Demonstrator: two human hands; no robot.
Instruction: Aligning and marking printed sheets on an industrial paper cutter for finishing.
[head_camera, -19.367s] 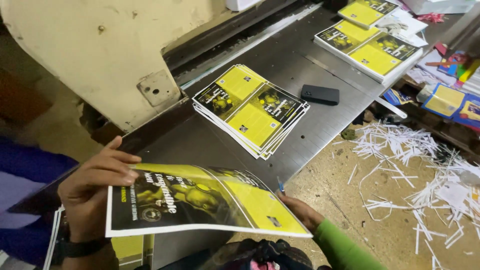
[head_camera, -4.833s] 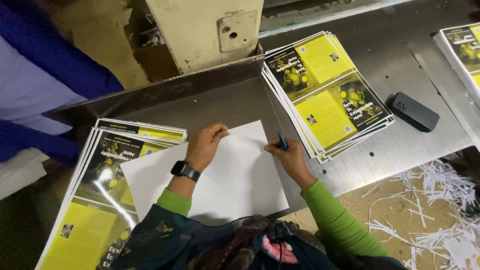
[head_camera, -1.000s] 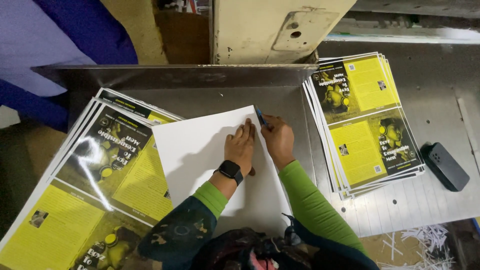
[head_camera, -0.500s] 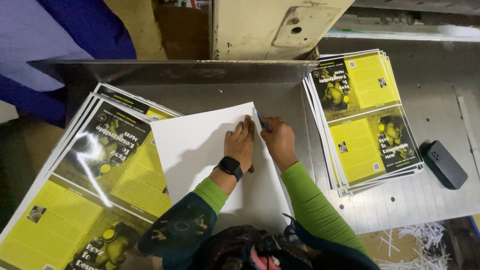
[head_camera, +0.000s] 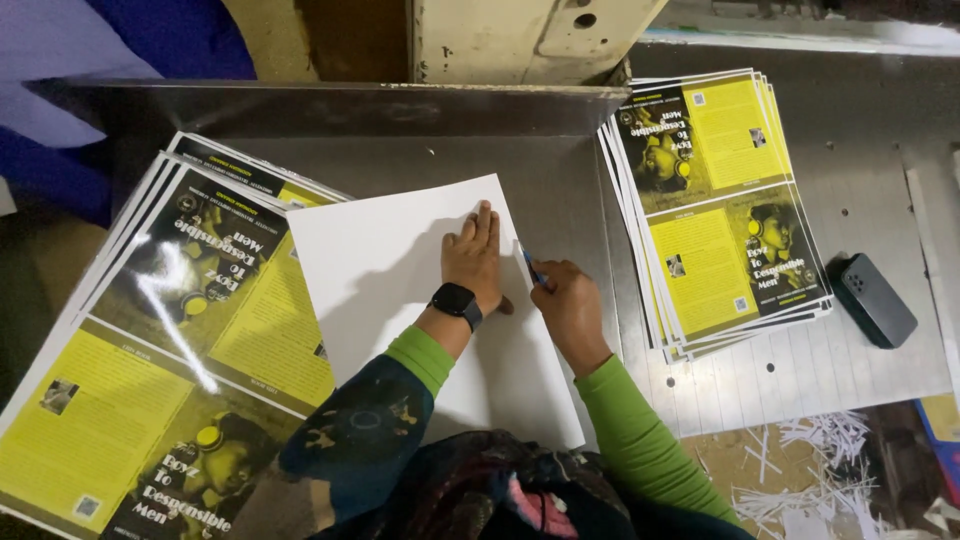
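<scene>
My right hand (head_camera: 570, 310) hides most of the blue pen (head_camera: 533, 270). At seven o'clock, the frame edge crops the yellow poster stack (head_camera: 160, 370).

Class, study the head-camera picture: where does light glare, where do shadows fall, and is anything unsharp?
Head view: glare streaks across the glossy left stack of yellow-and-black sheets; the left hand casts a soft shadow on the white sheet; the metal table reflects dully; focus is mostly sharp.

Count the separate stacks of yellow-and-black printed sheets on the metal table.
2. A large stack lies left of the white sheet; a smaller stack lies right of it, beside the black phone. More may lie outside the frame.
</scene>
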